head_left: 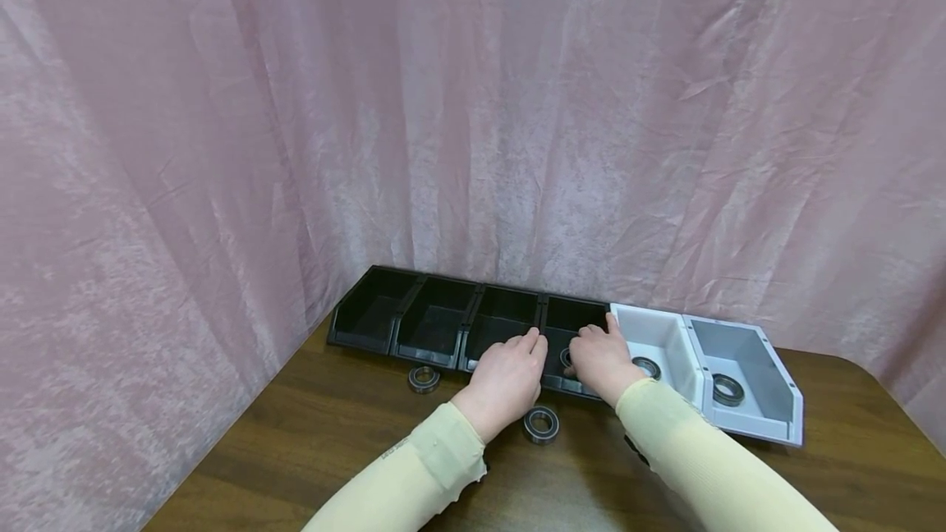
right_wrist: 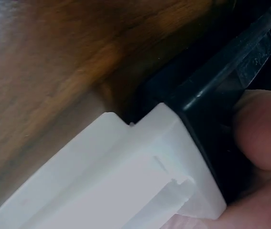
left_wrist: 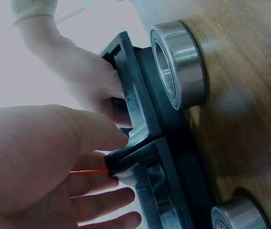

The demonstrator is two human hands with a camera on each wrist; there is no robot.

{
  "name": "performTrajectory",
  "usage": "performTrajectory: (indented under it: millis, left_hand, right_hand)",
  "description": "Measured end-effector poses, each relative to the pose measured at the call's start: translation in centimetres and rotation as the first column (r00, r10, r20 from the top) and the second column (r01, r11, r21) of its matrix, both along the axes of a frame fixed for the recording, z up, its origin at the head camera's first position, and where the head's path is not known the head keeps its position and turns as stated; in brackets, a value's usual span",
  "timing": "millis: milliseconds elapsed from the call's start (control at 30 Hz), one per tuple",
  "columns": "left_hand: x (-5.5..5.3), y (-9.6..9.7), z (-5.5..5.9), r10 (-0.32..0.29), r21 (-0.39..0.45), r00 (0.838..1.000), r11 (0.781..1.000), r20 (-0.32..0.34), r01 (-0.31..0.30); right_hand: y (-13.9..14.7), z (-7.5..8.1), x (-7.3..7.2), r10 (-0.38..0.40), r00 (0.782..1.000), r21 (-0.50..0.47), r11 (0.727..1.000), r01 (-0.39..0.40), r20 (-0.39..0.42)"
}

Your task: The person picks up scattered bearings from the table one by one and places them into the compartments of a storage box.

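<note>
My right hand (head_left: 602, 360) reaches into the fourth black bin (head_left: 572, 314), with one finger stretched along the wall beside the white bin. Its thumb and other fingers hold a metal ball bearing (head_left: 566, 358), mostly hidden behind them. My left hand (head_left: 506, 380) rests at the wall between the third black bin (head_left: 506, 310) and the fourth. In the left wrist view its thumb and fingers are nearly straight at that dividing corner, the fingers spread. A bearing (head_left: 541, 425) lies on the table between the forearms; another bearing (head_left: 424, 379) lies in front of the second black bin (head_left: 436, 318).
Two more black bins complete the left side of the row, the outermost bin (head_left: 373, 306) at the end. On the right, a white bin (head_left: 650, 327) and a grey bin (head_left: 746, 351) each contain a bearing. A pink curtain (head_left: 473, 105) hangs behind the wooden table (head_left: 259, 466).
</note>
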State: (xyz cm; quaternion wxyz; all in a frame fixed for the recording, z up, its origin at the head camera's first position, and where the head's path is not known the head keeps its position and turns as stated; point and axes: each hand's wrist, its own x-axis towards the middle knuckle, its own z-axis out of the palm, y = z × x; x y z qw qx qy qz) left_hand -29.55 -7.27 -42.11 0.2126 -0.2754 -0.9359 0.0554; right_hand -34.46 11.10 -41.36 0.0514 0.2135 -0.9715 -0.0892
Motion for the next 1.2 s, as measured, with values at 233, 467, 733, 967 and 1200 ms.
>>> performTrajectory:
  millis: [233,467,733,967,1200]
  left_hand:
    - [-0.1,0.0,0.1,0.008,-0.009,1.0,1.0,0.017,-0.008]
    - [0.2,0.1,0.2,0.019,-0.007,0.999,1.0,0.033,-0.019]
    - [0.3,0.1,0.3,0.016,0.0,1.0,1.0,0.023,-0.016]
    - [0.3,0.2,0.2,0.022,0.0,0.999,1.0,0.028,-0.022]
    - [0.2,0.1,0.0,0.021,0.003,1.0,1.0,-0.003,-0.021]
  right_hand:
    - [1.0,-0.1,1.2,0.062,0.991,-0.108,0.991,-0.075,-0.115]
    - [1.7,0.4,2.8,0.078,0.981,-0.165,0.98,-0.108,-0.177]
    - [2.6,0.7,4.4,0.074,0.968,-0.203,0.971,-0.125,-0.24]
    - [3.9,0.7,5.6,0.062,0.953,-0.24,0.961,-0.137,-0.295]
    - [5.5,0.8,6.5,0.053,0.942,-0.216,0.968,-0.13,-0.33]
